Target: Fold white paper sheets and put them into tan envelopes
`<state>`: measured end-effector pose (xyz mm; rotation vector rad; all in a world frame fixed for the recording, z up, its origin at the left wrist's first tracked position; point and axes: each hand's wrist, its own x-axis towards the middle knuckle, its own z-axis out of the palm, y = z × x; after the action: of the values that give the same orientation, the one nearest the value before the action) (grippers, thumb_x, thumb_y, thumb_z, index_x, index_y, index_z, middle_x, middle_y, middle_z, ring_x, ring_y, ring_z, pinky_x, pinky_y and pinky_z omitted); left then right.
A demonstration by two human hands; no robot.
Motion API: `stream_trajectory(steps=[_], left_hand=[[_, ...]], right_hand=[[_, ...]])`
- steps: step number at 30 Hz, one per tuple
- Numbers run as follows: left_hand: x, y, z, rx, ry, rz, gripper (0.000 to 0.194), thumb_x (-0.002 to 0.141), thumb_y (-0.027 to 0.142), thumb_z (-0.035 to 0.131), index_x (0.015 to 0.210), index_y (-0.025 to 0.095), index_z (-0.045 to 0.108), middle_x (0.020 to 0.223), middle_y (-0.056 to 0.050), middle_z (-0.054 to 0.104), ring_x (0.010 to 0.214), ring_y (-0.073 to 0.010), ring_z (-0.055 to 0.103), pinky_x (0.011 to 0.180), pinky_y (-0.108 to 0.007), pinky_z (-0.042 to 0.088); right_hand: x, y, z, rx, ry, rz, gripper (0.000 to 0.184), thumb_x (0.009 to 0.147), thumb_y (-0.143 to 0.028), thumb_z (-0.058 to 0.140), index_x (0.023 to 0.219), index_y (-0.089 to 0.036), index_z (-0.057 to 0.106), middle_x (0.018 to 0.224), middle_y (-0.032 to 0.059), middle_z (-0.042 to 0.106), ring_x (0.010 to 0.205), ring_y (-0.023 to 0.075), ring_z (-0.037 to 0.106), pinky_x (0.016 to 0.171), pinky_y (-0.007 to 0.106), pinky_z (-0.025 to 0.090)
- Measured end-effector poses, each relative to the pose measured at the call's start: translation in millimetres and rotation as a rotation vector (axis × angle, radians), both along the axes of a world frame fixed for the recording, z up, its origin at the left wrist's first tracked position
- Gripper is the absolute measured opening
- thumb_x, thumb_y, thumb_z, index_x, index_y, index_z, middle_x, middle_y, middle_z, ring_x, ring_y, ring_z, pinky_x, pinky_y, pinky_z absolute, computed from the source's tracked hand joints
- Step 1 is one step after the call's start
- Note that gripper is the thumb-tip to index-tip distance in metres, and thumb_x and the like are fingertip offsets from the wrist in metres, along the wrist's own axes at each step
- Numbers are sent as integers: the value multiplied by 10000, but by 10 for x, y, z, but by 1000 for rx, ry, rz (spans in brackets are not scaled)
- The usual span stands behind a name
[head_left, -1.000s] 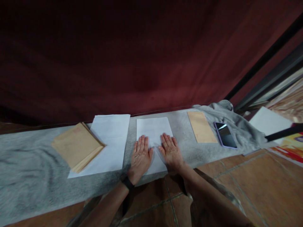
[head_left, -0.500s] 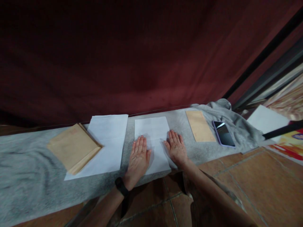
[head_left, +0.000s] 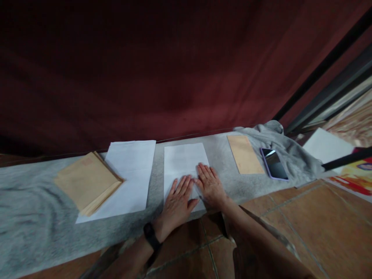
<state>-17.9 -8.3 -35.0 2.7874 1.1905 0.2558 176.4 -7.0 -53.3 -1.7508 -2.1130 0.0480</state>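
A white sheet of paper (head_left: 186, 157) lies flat on the grey cloth in front of me. My left hand (head_left: 178, 199) rests palm down on its lower part, fingers outstretched. Close beside it, my right hand (head_left: 211, 186) lies flat over the sheet's right side, its fingers extended too. The two hands nearly meet at the thumb and fingertips. To the left is a stack of white paper (head_left: 135, 162), partly covered by a tilted pile of brown envelopes (head_left: 88, 178). A single brown envelope (head_left: 245, 154) lies to the right of my right hand.
A phone in a purple case (head_left: 274, 164) lies right of the single envelope. The grey cloth (head_left: 26, 217) covers a narrow surface and bunches up at its right end. Behind hangs a dark red curtain (head_left: 174, 77). A black bar (head_left: 348, 159) and a white board (head_left: 327, 145) are at the right.
My left hand has slid right and slightly down across the sheet, its fingers spreading a little. The right hand has shifted left, so the hands are now closer together.
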Motion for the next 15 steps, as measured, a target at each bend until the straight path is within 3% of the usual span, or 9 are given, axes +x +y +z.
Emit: stream_trajectory(steps=[3, 8, 15], left_hand=[[-13, 100, -31, 45, -4, 76, 668, 1021, 515, 404, 1549, 108, 360, 1628, -169, 358, 1536, -277, 281, 1259, -522, 233], [49, 319, -23, 92, 6, 165, 623, 1040, 430, 330, 1541, 61, 367, 1618, -189, 366, 1531, -276, 293, 1255, -499, 240], [250, 709, 20, 26, 39, 172, 575, 1035, 298, 261, 1543, 56, 378, 1636, -159, 342, 1542, -259, 263, 1268, -481, 200]], right_hand=[[104, 93, -24, 1, -16, -95, 583, 1060, -419, 375, 1562, -123, 382, 1598, 156, 407, 1495, 302, 367, 1227, 514, 274], [116, 231, 13, -26, -27, -192, 571, 1063, -421, 356, 1535, -110, 432, 1583, 156, 433, 1473, 313, 401, 1228, 510, 266], [-108, 476, 145, -124, 15, -110, 575, 1080, -399, 266, 1528, -80, 434, 1599, 142, 408, 1505, 274, 350, 1239, 469, 258]])
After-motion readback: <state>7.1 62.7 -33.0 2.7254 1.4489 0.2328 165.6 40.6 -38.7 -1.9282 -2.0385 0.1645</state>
